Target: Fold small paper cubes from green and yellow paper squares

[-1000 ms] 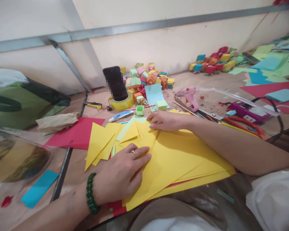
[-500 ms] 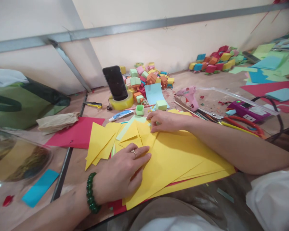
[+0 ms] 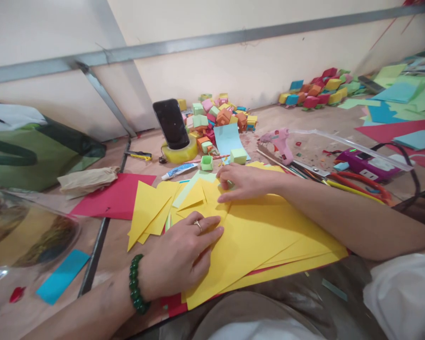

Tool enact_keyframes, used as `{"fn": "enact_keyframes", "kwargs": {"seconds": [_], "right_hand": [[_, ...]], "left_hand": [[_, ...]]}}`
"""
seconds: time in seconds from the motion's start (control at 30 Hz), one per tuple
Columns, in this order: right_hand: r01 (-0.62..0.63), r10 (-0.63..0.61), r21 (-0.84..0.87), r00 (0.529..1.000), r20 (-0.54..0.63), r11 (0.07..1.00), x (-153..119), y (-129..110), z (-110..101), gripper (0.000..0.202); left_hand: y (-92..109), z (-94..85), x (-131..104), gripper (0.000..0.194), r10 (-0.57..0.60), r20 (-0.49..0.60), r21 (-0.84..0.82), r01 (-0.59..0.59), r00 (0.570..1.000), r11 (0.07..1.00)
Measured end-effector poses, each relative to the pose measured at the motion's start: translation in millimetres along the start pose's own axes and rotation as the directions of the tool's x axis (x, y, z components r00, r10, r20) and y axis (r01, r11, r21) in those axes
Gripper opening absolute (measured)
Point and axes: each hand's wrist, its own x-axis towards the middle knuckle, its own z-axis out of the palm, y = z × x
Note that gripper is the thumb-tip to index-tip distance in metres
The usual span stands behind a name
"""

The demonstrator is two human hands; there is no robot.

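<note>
Large yellow sheets [image 3: 255, 236] lie stacked at the near edge of the table. My left hand [image 3: 180, 250], with a ring and a green bead bracelet [image 3: 137, 283], rests on them with its fingers spread. At the upper part of the stack, my right hand [image 3: 242, 182] touches the yellow paper with bent fingers, thumb apart from them. Creased yellow paper with a raised flap [image 3: 193, 196] lies between the hands, its right part under the right fingers. Folded yellow pieces [image 3: 147, 208] sit to the left. A light green paper box [image 3: 238, 156] stands behind the right hand.
Behind stand a phone [image 3: 170, 123] on a yellow tape roll [image 3: 180, 152] and a pile of paper boxes [image 3: 225, 117]. A pink glue gun [image 3: 281, 144], orange-handled scissors [image 3: 361, 184] and a purple power strip [image 3: 366, 163] are at right. A green bag [image 3: 38, 156] stands left.
The right thumb has moved slightly down and away from the fingers. The creased yellow paper under it has shifted a little. My left hand stays in place on the sheets.
</note>
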Motion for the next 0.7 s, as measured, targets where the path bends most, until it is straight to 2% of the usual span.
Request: {"fn": "enact_keyframes", "kwargs": {"seconds": [0.13, 0.4, 0.57, 0.7], "right_hand": [[-0.037, 0.039, -0.059, 0.999, 0.031, 0.998, -1.3, -1.1, 0.9, 0.033], [-0.043, 0.042, 0.017, 0.998, 0.053, 0.999, 1.6, 8.6, -1.6, 0.023], [0.001, -0.004, 0.041, 0.998, 0.068, 0.999, 2.6, 19.3, -2.3, 0.02], [0.02, -0.033, 0.116, 0.993, 0.111, 0.993, 3.2, 26.8, -11.2, 0.018]], "left_hand": [[-0.8, 1.1, -0.3, 0.041, 0.002, 0.011, 0.002, -0.002, 1.0, 1.0], [-0.1, 1.5, -0.8, 0.041, -0.005, 0.021, 0.001, 0.005, 1.0, 1.0], [-0.1, -0.5, -0.7, 0.042, -0.005, 0.011, -0.022, 0.005, 1.0, 1.0], [-1.4, 2.2, -0.4, 0.048, -0.036, 0.021, -0.079, 0.037, 0.999, 0.996]]}}
